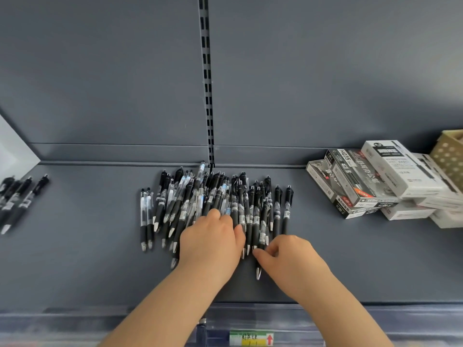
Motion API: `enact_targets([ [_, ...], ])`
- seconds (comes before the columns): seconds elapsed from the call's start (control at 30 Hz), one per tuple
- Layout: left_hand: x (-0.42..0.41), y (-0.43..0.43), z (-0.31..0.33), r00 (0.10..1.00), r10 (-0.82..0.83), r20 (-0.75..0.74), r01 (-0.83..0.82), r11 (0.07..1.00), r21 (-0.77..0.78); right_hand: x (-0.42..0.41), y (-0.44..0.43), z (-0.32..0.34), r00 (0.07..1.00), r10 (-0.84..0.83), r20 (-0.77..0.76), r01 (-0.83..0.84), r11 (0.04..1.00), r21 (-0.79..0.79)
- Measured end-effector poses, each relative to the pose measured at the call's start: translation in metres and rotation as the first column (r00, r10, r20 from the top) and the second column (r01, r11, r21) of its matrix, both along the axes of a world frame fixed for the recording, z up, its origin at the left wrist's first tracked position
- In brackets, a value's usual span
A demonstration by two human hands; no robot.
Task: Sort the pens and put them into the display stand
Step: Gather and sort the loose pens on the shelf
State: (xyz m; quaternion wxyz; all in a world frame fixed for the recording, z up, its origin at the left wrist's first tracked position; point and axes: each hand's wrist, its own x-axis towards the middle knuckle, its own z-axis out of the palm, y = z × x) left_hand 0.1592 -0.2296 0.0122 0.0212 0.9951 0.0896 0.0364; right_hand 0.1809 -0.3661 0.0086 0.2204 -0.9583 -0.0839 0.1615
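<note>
Pens (220, 196) lie heaped, long axes running away from me. My right hand (288, 256), at the heap's near right edge, seemingly pinches one pen (258, 271); my left hand (213, 239) rests relaxed on the heap.

Grey shelf (87, 259): stacked cartons (370, 181) at right edge, toward the back. Slotted upright (207, 83) mid back panel. Yellow-green label (251, 338), red arrow, on front edge.

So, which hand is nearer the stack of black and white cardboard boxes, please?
Right. The right hand sits left of the cardboard boxes; the left hand lies farther left, over the black pens.
</note>
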Motion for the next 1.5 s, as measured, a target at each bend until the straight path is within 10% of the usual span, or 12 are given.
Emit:
enact_targets([
  [0.77,-0.024,0.057,0.004,0.99,-0.038,0.139,0.051,0.994,-0.092,-0.003,0.048,0.024,0.966,-0.166,0.198,0.141,0.981,0.135],
  [1.5,-0.128,0.397,0.004,0.979,0.174,0.107,-0.163,0.981,-0.105,-0.064,0.415,0.01,0.995,0.094,0.037,-0.098,0.989,0.113],
])
